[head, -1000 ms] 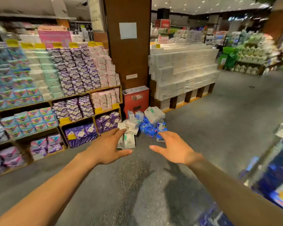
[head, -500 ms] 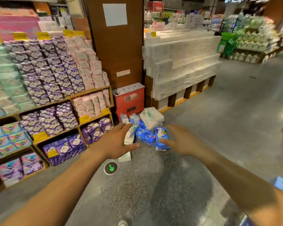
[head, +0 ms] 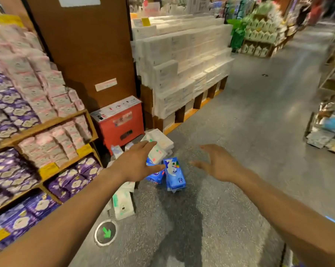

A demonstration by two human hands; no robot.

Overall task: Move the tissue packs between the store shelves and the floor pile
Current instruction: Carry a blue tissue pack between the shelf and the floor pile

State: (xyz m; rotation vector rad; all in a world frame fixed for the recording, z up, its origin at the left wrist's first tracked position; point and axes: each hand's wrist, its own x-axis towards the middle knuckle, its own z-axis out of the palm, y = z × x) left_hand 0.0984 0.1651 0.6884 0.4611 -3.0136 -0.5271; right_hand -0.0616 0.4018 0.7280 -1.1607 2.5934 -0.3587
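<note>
On the floor (head: 240,132) beside the shelves (head: 53,124) lies the pile of tissue packs (head: 161,141), a blue pack (head: 174,174) nearest. Over it reach the left hand (head: 137,164) and right hand (head: 218,164), each grip spread wide and empty: a pickup is starting, I judge. Next, close on one pack and lift. Pack labels are too blurred to read; a green arrow sticker (head: 106,232) marks the floor.

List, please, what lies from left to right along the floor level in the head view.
The purple packs → the white pack → the blue pack → the right hand.
</note>
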